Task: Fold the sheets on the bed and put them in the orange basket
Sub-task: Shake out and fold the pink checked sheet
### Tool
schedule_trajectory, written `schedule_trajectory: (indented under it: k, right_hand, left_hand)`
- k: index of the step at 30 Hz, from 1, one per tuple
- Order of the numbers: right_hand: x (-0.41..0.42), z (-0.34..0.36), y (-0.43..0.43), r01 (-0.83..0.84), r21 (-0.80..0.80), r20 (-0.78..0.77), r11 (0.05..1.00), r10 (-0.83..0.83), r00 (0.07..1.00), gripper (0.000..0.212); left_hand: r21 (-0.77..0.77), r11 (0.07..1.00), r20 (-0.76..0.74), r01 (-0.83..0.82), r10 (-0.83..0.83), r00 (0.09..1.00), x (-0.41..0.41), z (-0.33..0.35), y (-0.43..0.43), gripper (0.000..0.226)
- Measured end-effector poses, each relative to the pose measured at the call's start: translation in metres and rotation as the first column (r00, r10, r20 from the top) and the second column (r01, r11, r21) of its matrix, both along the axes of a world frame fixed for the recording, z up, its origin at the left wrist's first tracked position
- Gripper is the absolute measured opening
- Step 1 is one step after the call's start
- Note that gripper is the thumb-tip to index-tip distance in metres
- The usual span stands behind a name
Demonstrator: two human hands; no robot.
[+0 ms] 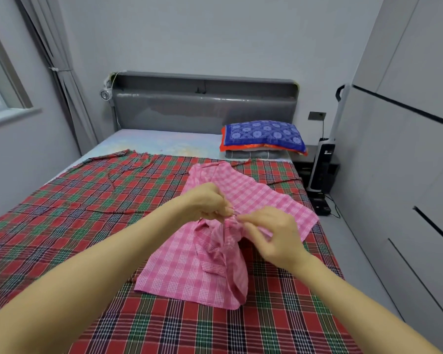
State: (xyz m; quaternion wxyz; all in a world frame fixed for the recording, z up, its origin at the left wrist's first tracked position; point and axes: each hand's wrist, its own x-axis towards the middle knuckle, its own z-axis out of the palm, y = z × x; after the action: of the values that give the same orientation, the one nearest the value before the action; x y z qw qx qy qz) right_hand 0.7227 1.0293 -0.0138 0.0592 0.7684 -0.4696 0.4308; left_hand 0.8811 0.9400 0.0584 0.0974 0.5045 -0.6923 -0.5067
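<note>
Just right of the frame's centre, both hands meet over a pink sheet (pixel 187 267). The left hand (pixel 207 201) and right hand (pixel 274 235) each have their fingers (pixel 251 227) curled in and pinching the same gathered bunch of pink cloth, thumb against fingertips, with nothing else held. The bunch is lifted clear of the bed (pixel 151 141), so the cloth hangs from it in a loose tent while the rest lies rumpled, running up toward the upper right. The close double pinch looks like a hunt for a corner or hem: with the edges tangled, the person probably has to separate layers before a straight fold can be laid.

The pink sheet lies on top of a plaid sheet (pixel 87 200), which is spread nearly flat across most of the mattress, from the lower edge of the frame up to about its middle. That flat layer serves as the folding surface for now, so it makes sense to leave it until last.

A blue pillow (pixel 264 135) sits at the upper right by the headboard (pixel 202 103), well apart from the work. The basket is not in view, so neither sheet is folded or stowed yet, and the task looks to be at an early stage.
</note>
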Motion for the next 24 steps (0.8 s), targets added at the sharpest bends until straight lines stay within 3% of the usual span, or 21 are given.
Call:
schedule_trajectory:
  k: [2,4,6,8,10,12,14,17,20,24]
  right_hand:
    - [-0.002,0.013,-0.002,0.054,0.181,0.151,0.982,-0.082,0.985,0.041]
    - [0.000,0.025,-0.011,-0.047,0.491,0.198,0.870,-0.059,0.978,0.057]
    - [0.001,0.033,-0.021,-0.216,0.580,0.290,0.785,0.049,0.956,0.043]
    - [0.003,0.051,-0.028,-0.282,0.529,0.386,0.801,0.069,0.920,0.020]
    - [0.004,0.075,-0.039,-0.258,0.453,0.417,0.853,0.053,0.908,0.013]
    - [0.006,0.110,-0.050,-0.171,0.333,0.382,0.927,0.033,0.924,0.023]
    - [0.011,0.157,-0.062,-0.116,0.192,0.340,0.975,0.045,0.939,0.030]
    - [0.017,0.223,-0.077,-0.162,0.052,0.327,0.985,0.136,0.935,0.023]
    - [0.024,0.284,-0.088,-0.248,-0.025,0.315,0.968,0.243,0.917,0.020]
    - [0.029,0.342,-0.090,-0.378,-0.126,0.469,0.917,0.391,0.792,0.018]
  left_hand:
    - [-0.119,0.991,0.037,0.063,-0.059,0.998,-0.001,0.005,0.004,0.008]
    - [-0.232,0.963,0.063,0.139,-0.128,0.990,-0.004,0.013,0.010,0.010]
    - [-0.359,0.911,0.076,0.202,-0.187,0.979,-0.004,0.027,0.017,0.007]
    - [-0.496,0.841,0.091,0.215,-0.197,0.976,-0.001,0.047,0.019,0.003]
    - [-0.591,0.797,0.022,0.123,-0.137,0.990,0.003,0.069,0.014,0.010]
    - [-0.641,0.760,-0.162,-0.111,0.008,0.987,0.006,0.088,0.005,0.020]
    - [-0.596,0.712,-0.430,-0.370,0.106,0.897,0.009,0.112,-0.004,0.027]
    - [-0.493,0.726,-0.696,-0.480,0.003,0.718,0.011,0.146,-0.011,0.023]
    - [-0.474,0.737,-0.793,-0.482,-0.119,0.598,0.018,0.187,-0.017,0.014]
    - [-0.609,0.629,-0.750,-0.483,-0.257,0.610,0.030,0.217,-0.017,0.010]
